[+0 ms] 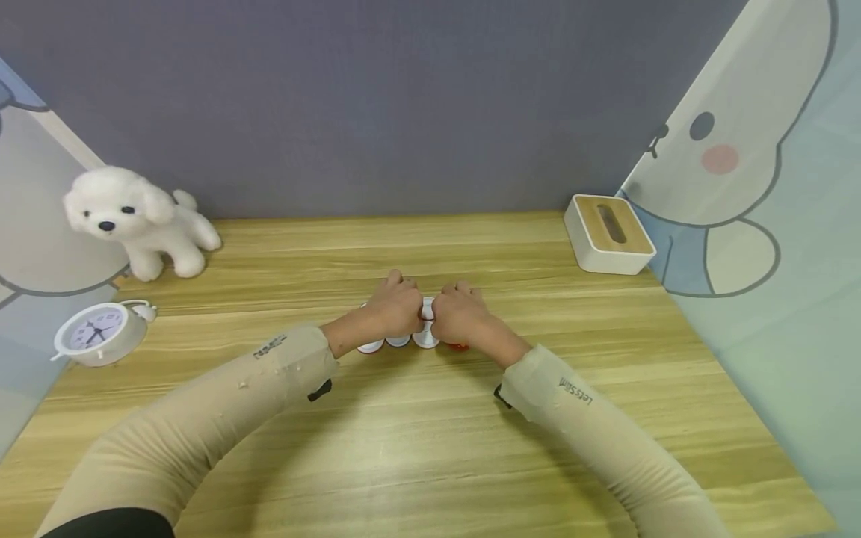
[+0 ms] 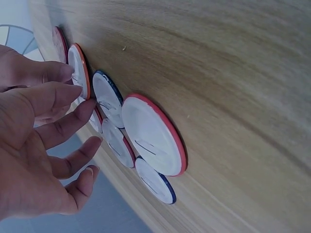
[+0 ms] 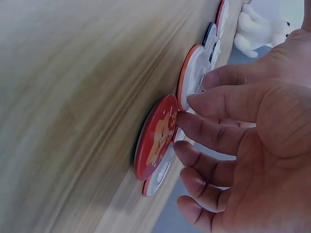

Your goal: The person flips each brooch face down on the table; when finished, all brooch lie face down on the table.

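Note:
Side by side, my left hand (image 1: 397, 308) and right hand (image 1: 460, 315) reach down to a cluster of round badges lying on the table. Most show white backs with a thin pin-like bar. Both thumbs are at an orange-rimmed badge (image 2: 77, 58), their tips touching or very near it. The left hand's other fingers are loosely bent beside several badges, including a large red-rimmed badge (image 2: 148, 131). By my right index fingertip lies a red badge (image 3: 158, 136), picture side up. From above, the hands cover much of the cluster.
A white plush dog (image 1: 137, 217) and a white alarm clock (image 1: 101, 332) stand at the left of the wooden table (image 1: 403, 448). At the back right is a tissue box (image 1: 612, 235) with a wooden lid. A grey panel (image 1: 377, 112) rises behind.

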A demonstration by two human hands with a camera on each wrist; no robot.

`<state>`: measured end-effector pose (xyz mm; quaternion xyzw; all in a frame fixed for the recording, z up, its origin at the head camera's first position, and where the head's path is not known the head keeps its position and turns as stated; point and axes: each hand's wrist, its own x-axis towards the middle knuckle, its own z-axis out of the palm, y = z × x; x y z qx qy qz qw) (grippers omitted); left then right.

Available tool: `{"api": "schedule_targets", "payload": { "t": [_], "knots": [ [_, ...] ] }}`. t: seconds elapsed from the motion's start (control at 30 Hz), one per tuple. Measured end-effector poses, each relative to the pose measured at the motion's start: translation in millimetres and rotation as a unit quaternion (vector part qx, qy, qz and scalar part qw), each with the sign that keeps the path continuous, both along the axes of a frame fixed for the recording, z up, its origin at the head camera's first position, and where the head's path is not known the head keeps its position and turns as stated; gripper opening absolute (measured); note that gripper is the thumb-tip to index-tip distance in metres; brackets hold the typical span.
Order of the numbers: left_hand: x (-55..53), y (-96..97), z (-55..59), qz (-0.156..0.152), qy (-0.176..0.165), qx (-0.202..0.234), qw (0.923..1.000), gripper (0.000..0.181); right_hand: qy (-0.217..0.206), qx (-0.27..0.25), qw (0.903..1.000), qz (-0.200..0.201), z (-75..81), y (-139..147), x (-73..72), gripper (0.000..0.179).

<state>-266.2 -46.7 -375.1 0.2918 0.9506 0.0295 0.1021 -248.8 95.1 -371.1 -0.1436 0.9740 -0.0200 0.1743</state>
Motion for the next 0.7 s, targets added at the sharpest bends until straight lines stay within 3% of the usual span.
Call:
{"api": "schedule_targets", "payload": {
  "t": [0.6,0.7],
  "knots": [
    [2.2,-1.8,1.2,0.011,-0.006,0.017,0.9998,0.022,0.009,-0.005,0.9999,-0.004,-0.2,1.7,-1.2,0.016],
    [0.3,-4.1,3.2,0.004,0.007,0.015,0.9998,0.024,0.025,-0.02,0.9995,-0.003,2.7,6.5,-0.7,0.013]
  ]
}}
